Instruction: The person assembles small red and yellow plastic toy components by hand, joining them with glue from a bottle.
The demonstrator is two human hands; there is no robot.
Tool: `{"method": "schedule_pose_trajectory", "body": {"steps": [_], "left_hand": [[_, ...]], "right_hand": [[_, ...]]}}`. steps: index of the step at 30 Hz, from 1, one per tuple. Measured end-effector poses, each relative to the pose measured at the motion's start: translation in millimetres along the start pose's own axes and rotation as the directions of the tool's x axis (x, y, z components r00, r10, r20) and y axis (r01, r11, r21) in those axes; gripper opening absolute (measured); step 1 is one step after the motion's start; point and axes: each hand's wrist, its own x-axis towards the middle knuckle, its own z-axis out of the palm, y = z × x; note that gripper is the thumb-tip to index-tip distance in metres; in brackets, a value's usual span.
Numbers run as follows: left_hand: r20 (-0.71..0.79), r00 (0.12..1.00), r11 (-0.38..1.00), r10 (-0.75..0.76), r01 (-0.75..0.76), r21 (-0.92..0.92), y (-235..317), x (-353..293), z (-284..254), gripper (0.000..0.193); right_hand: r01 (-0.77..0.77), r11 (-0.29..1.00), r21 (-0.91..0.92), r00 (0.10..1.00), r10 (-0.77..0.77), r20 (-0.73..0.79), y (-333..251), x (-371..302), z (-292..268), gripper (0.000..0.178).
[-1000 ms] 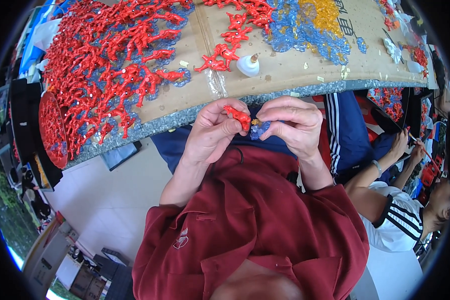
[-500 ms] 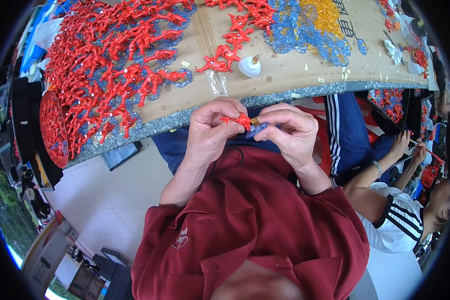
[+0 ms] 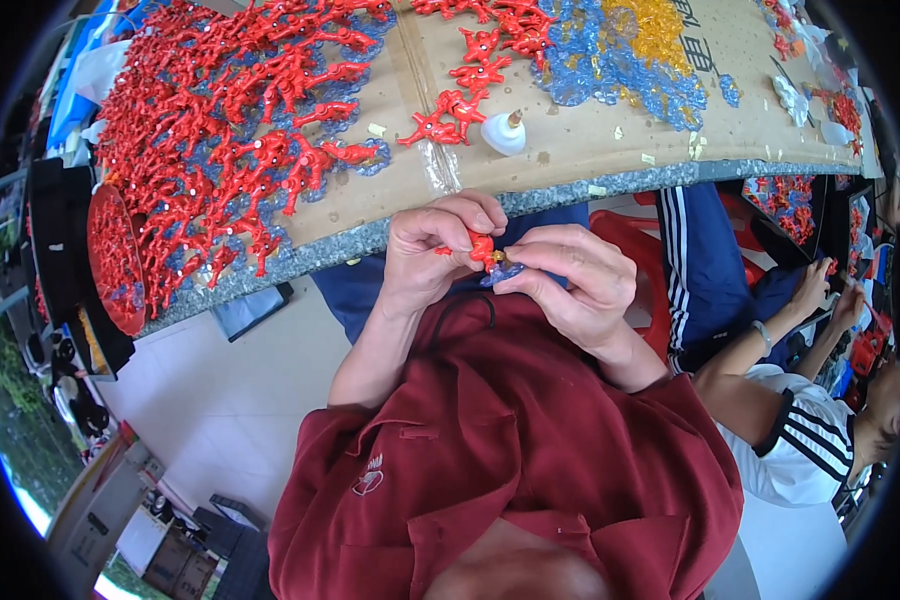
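Just off the table's near edge, my two hands meet over one small toy. My left hand [image 3: 435,245] pinches a glossy red plastic figure [image 3: 481,246], its body partly hidden by the fingers. My right hand [image 3: 575,280] closes thumb and fingers on a clear blue plastic base [image 3: 501,272]. A small yellow clear piece [image 3: 497,256] shows between figure and base. Whether the parts are joined cannot be made out. Beyond my hands on the cardboard stand a white squeeze bottle [image 3: 504,133] with a brownish tip and several loose red figures [image 3: 435,127].
Red figures on blue bases [image 3: 260,150] crowd the table's left side. Clear blue pieces [image 3: 620,85] and yellow pieces [image 3: 652,35] lie heaped at far right. The speckled table edge [image 3: 345,243] runs before me. A co-worker [image 3: 790,420] sits at right, hands busy, beside a red stool [image 3: 640,240].
The red figure has tipped more upright between my hands, and the blue base has turned beneath it. My right hand has shifted slightly; both hands keep their hold.
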Motion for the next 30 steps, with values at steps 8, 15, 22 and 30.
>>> {"method": "schedule_pose_trajectory", "body": {"steps": [8, 15, 22, 30], "left_hand": [[0.151, 0.988, 0.975, -0.008, -0.026, 0.223, 10, 4, -12, 0.013], [0.187, 0.973, 0.897, -0.136, 0.041, 0.439, 31, 8, 0, 0.016], [0.026, 0.991, 0.781, -0.135, 0.090, 0.618, 39, 4, 13, 0.017], [-0.021, 0.998, 0.734, -0.059, 0.058, 0.677, 56, -6, 15, 0.017]], "right_hand": [[0.056, 0.998, 0.014, 0.996, -0.057, 0.074, 2, 1, -4, 0.024], [0.064, 0.993, 0.097, 0.989, -0.076, 0.129, 6, 0, -8, 0.025], [-0.038, 0.985, 0.171, 0.991, 0.016, 0.132, 20, -5, -3, 0.024], [-0.098, 0.941, 0.325, 0.981, 0.037, 0.189, 23, -2, 13, 0.024]]}}
